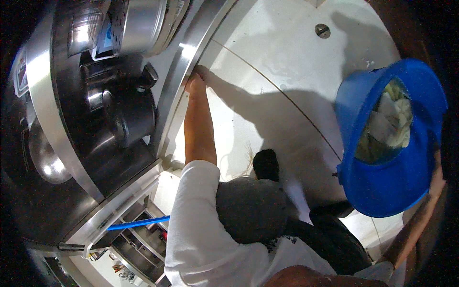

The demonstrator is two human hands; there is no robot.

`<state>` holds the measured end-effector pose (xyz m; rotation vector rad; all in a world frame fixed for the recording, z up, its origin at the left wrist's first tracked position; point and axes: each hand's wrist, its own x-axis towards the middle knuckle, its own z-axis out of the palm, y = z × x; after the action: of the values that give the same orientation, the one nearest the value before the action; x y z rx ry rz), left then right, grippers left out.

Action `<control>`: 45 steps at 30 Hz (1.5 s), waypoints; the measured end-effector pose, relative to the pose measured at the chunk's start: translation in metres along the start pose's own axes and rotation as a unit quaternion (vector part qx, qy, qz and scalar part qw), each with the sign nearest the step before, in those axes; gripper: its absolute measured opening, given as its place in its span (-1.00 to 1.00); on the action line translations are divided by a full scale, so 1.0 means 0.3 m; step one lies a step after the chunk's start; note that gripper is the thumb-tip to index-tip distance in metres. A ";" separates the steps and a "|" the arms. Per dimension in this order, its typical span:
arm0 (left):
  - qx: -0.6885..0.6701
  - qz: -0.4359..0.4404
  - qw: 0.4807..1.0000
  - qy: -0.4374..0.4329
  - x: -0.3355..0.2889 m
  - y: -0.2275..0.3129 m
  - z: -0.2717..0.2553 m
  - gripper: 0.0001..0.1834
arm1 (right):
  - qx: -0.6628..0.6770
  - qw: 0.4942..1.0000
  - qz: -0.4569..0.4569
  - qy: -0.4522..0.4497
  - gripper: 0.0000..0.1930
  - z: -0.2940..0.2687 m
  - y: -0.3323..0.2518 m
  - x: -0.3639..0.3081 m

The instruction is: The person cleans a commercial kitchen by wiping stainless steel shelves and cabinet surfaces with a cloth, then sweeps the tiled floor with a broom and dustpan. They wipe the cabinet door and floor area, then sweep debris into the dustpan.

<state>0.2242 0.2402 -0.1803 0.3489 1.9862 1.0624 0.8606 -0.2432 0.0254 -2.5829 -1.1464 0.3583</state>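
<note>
A blue plastic bucket point(377, 189) stands at the right on the white floor, its mouth tilted toward me. Inside it, a pale wet cloth point(392, 119) lies bunched in murky water. My right hand point(437, 174) grips the bucket's rim on its right side, partly lost in shadow. My left arm reaches far forward, and my left hand point(195, 80) is at the metal bottom edge point(184, 60) of the shelf unit. Its fingers are mostly hidden there, so what they hold, if anything, does not show.
On the left, steel shelves hold a large metal pot point(138, 26), a dark pot point(129, 117) and a steel bowl point(48, 150). A blue rod point(138, 223) crosses below them near a rack point(138, 248). A round drain point(322, 31) sits in the tiled floor point(282, 48).
</note>
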 end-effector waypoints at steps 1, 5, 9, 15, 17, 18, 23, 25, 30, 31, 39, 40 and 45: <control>0.002 0.006 1.000 0.005 -0.009 -0.001 0.013 -0.90 | -0.006 1.000 0.005 0.001 -0.56 0.004 -0.021 -0.005; -0.015 0.027 0.998 0.047 0.018 -0.032 -0.034 -0.93 | -0.018 1.000 0.012 0.001 -0.58 0.006 -0.115 0.006; -0.063 0.058 0.995 0.052 -0.007 -0.071 -0.183 -0.92 | 0.023 0.999 -0.019 -0.017 -0.57 0.018 -0.130 0.007; 0.155 0.223 0.962 -0.026 -0.060 -0.058 -0.269 -0.74 | 0.048 0.998 -0.003 -0.026 -0.57 0.022 -0.113 0.008; 0.172 0.212 0.958 -0.088 -0.019 -0.038 -0.254 -0.70 | 0.054 0.998 -0.003 -0.019 -0.57 0.023 -0.125 0.014; 0.176 0.169 0.963 -0.115 -0.018 -0.017 -0.220 -0.71 | 0.057 0.998 0.000 -0.017 -0.57 0.027 -0.118 0.007; 0.051 0.074 0.976 -0.197 0.120 -0.028 -0.101 -0.79 | 0.062 0.998 0.003 -0.013 -0.55 0.011 -0.149 0.010; 0.022 0.031 0.965 -0.261 0.185 -0.022 -0.102 -0.81 | 0.071 0.997 0.013 -0.010 -0.53 0.012 -0.153 0.009; -0.006 -0.001 0.964 -0.265 0.177 -0.043 -0.094 -0.88 | 0.062 0.998 0.014 -0.025 -0.54 0.011 -0.162 0.013; -0.015 -0.013 0.973 -0.230 0.159 -0.047 -0.085 -0.88 | 0.056 0.998 0.007 -0.032 -0.55 0.006 -0.156 0.014; -0.111 -0.003 0.994 -0.011 0.032 -0.052 0.025 -0.85 | 0.035 0.999 0.005 -0.030 -0.56 -0.015 -0.186 0.010; -0.081 -0.024 0.996 -0.025 0.057 -0.039 0.013 -0.86 | 0.041 0.999 0.003 -0.025 -0.56 -0.019 -0.192 0.009; -0.078 -0.065 0.985 -0.139 0.230 -0.080 -0.085 -0.83 | 0.062 0.998 -0.009 -0.007 -0.55 -0.006 -0.224 0.020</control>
<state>0.1653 0.2512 -0.2291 0.2640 1.6434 1.0198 0.8196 -0.1960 0.0505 -2.4646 -1.1147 0.4308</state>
